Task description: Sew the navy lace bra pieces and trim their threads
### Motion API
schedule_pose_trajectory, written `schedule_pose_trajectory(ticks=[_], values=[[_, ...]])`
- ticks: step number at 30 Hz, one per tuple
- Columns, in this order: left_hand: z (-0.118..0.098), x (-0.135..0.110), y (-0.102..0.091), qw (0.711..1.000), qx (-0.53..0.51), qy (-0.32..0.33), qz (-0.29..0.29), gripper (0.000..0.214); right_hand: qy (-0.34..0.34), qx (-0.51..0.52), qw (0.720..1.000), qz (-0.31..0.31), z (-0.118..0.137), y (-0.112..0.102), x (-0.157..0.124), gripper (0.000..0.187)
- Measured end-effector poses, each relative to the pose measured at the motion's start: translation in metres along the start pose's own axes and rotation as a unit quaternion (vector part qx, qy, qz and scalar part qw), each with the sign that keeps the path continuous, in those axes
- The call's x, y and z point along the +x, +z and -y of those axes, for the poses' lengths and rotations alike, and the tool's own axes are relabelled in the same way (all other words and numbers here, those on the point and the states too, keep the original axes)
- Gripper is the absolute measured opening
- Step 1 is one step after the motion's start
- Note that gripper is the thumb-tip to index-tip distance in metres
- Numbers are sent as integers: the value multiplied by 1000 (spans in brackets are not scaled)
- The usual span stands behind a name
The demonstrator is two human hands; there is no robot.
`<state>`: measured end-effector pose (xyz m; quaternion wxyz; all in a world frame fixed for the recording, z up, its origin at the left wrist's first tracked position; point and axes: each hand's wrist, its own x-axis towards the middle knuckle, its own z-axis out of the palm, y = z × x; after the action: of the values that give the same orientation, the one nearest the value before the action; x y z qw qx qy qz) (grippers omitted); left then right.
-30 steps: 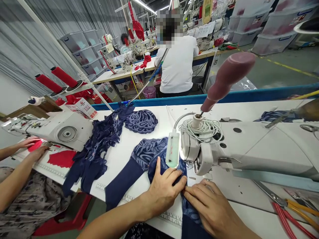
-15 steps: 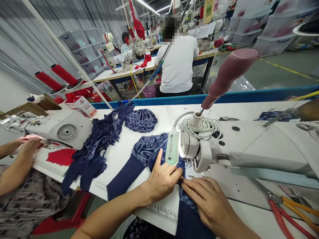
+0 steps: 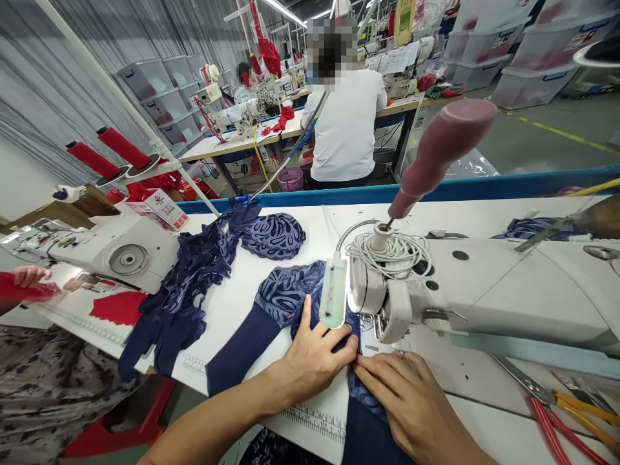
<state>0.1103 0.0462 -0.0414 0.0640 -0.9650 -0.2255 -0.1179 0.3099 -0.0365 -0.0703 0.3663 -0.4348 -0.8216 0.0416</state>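
Observation:
A navy bra [image 3: 278,300] with a leaf-patterned cup and a plain band lies across the sewing machine's bed, partly beneath my hands. My left hand [image 3: 314,355] presses down on it just left of the needle area, index finger stretched forward and the other fingers bent onto the cloth. Close beside it, my right hand [image 3: 404,394] holds the fabric's edge between thumb and fingers, near the left fingertips. The sewing machine's head [image 3: 375,290] stands right behind, with a lit green lamp [image 3: 334,294] over the cloth. The needle and the fabric under the presser foot are mostly hidden.
Scissors [image 3: 533,384] with orange handles and a red-handled tool [image 3: 547,429] lie at right. A pink-handled screwdriver [image 3: 440,152] stands on the machine. Navy pieces [image 3: 198,271] are heaped left, beside another cup [image 3: 274,236]. A co-worker's hand [image 3: 30,276] holds red cloth.
My hands and the bra have shifted very slightly toward me, fingertips still on the cloth. At left, the co-worker's hands have moved away from their machine, lifting red fabric.

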Motion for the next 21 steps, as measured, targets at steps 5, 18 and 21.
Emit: schedule_pose_trajectory(ticks=[5, 18, 21], values=[[6, 8, 3, 1000, -13, -7, 1, 25, 9, 2, 1000, 4, -1, 1, 0, 49], [-2, 6, 2, 999, -34, -40, -12, 25, 26, -23, 999, -5, -1, -1, 5, 48], [0, 6, 3, 999, -35, -37, 3, 24, 27, -31, 999, -7, 0, -2, 5, 48]])
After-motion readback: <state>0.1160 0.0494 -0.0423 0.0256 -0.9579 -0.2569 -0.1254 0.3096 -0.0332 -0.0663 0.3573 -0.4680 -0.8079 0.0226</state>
